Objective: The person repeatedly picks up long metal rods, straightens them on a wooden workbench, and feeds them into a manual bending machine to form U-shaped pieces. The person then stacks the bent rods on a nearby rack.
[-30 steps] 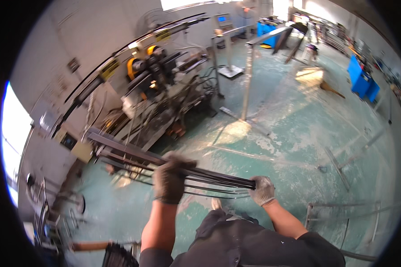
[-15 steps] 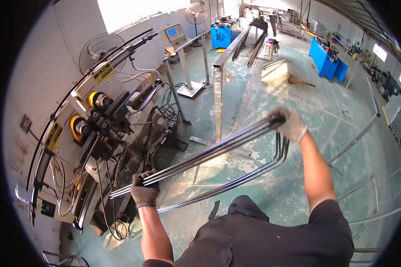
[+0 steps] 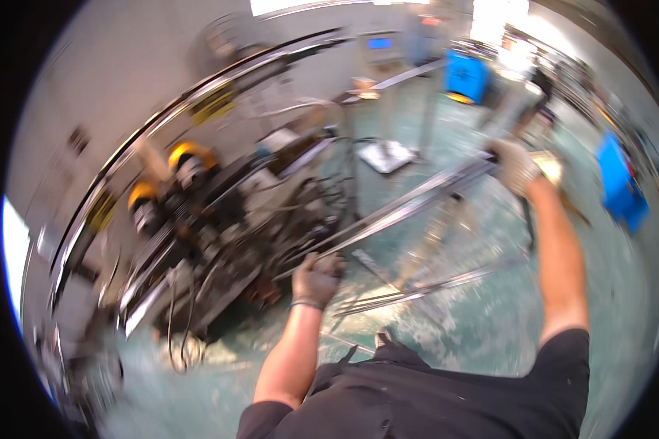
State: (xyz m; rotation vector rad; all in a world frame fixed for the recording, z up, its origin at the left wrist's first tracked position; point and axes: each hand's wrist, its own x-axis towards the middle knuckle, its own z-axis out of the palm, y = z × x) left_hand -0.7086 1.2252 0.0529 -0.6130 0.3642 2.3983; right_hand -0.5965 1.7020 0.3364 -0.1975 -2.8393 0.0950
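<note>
A bundle of several thin bent metal rods [image 3: 417,201] slants across the view in front of me, blurred by motion. My right hand [image 3: 516,168], in a pale work glove, is closed around the bundle's far right part, close to the bend. My left hand [image 3: 318,280], in a darker glove, grips the same bundle near its lower left end. From the bend, the rods' other leg runs below the held part, back towards my left side. The left ends lie against the machine [image 3: 190,212] in the picture; whether they touch it I cannot tell.
The long machine with yellow-capped parts and hanging cables fills the left side. Behind it stand a console with a blue screen [image 3: 380,44] and a metal frame. A blue machine [image 3: 465,77] is at the far back, another blue unit [image 3: 621,179] at the right.
My view has swung left, so the machine sits more to the middle. Both hands, still gripping the rods, appear further right; the right hand is higher and the left hand higher too.
</note>
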